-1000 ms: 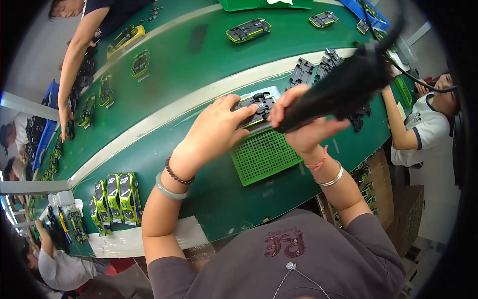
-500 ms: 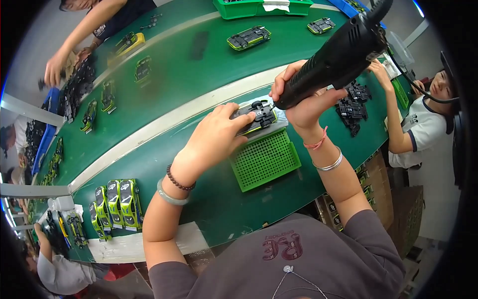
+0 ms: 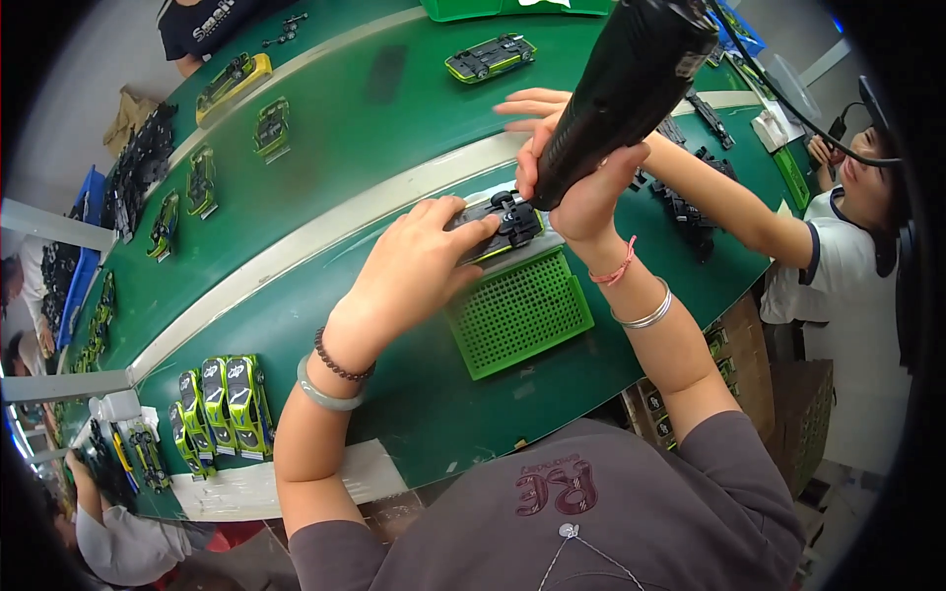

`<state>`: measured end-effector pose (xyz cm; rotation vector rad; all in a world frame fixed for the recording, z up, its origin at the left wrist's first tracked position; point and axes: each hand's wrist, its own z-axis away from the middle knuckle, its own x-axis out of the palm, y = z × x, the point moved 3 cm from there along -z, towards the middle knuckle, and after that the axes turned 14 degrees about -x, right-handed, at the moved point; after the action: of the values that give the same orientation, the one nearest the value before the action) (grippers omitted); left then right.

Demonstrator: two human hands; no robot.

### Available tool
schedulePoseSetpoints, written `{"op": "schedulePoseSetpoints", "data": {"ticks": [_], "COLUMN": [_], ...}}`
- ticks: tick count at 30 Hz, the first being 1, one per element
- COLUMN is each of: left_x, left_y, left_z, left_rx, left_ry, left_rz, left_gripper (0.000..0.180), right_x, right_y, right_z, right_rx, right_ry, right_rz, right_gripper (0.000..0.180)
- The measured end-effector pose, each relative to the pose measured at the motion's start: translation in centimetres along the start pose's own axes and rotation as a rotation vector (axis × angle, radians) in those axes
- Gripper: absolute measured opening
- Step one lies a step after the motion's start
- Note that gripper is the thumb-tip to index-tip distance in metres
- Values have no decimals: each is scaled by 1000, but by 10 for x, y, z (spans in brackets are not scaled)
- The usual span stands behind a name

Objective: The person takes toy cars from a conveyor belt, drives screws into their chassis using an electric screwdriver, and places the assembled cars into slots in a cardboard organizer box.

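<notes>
On the green table lies a toy car, wheels up, its black underside showing over a yellow-green body. My left hand is closed over its left end, thumb pressed on the underside. In my right hand is a black electric screwdriver, fingers wrapped round its grip. It leans with its lower end at the car's right end. The bit itself is hidden. Just below the car sits a green perforated basket.
A co-worker's arm stretches in from the right, beyond my screwdriver. Black chassis parts lie beside it. Another upturned car rests on the green belt farther off. Finished-looking toy cars stand in a row at left.
My screwdriver has shifted left and its lower end has come against the car. The co-worker's hand at right has reached left over the belt. The reaching arm at top left has drawn back.
</notes>
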<state>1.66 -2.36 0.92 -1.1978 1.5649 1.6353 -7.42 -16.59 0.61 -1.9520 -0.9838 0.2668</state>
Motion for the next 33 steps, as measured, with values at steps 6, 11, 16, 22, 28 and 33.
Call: {"op": "schedulePoseSetpoints", "data": {"ticks": [6, 11, 16, 22, 28, 33], "left_x": [0, -1, -2, 1, 3, 0], "left_y": [0, 1, -3, -4, -6, -4], "left_z": [1, 4, 2, 2, 2, 2], "left_rx": [9, 2, 3, 46, 33, 30], "left_ry": [-6, -5, -7, 47, 41, 45], "left_rz": [-11, -16, 15, 23, 18, 22], "left_gripper": [47, 47, 46, 45, 45, 45], "right_x": [-4, 6, 2, 3, 3, 4], "right_y": [7, -14, -45, -25, -16, -12], "right_z": [2, -5, 13, 62, 65, 68], "right_rx": [-108, -45, -211, 3, 9, 37], "right_ry": [-166, -83, 30, 99, 101, 152], "right_rz": [-155, 25, -313, -276, -229, -198], "right_gripper": [93, 95, 103, 102, 100, 100]}}
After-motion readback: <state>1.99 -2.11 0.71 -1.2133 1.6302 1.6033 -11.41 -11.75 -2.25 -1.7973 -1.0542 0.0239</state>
